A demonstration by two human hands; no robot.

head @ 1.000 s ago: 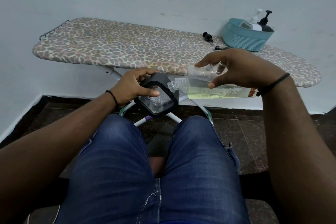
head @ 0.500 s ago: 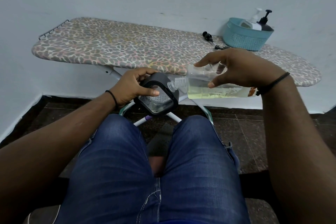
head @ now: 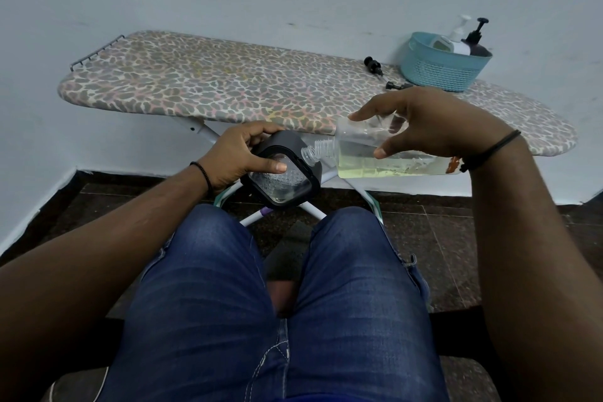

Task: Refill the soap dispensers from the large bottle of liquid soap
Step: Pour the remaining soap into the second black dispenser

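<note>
— Where's the basket (head: 443, 73)?
— On the ironing board (head: 202, 88), far right end, two pump dispensers (head: 463, 42) in it, a loose pump head (head: 375, 66) just left.
— And the hands?
— Before the board, above the knees: dispenser (head: 287, 178) left, soap bottle (head: 385, 153) right, necks meeting.

The large soap bottle (head: 385, 153) is clear plastic, lying nearly level, its uncapped threaded neck pointing left. Pale yellow soap pools along its lower side, under the right hand's (head: 434, 122) thumb, with fingers curled over its top. The dispenser (head: 284, 173) is a black, squarish body with a clear diamond-textured face, tilted, its small open neck touching the bottle's mouth, gripped between the left hand's (head: 243, 153) thumb and fingers.
</note>
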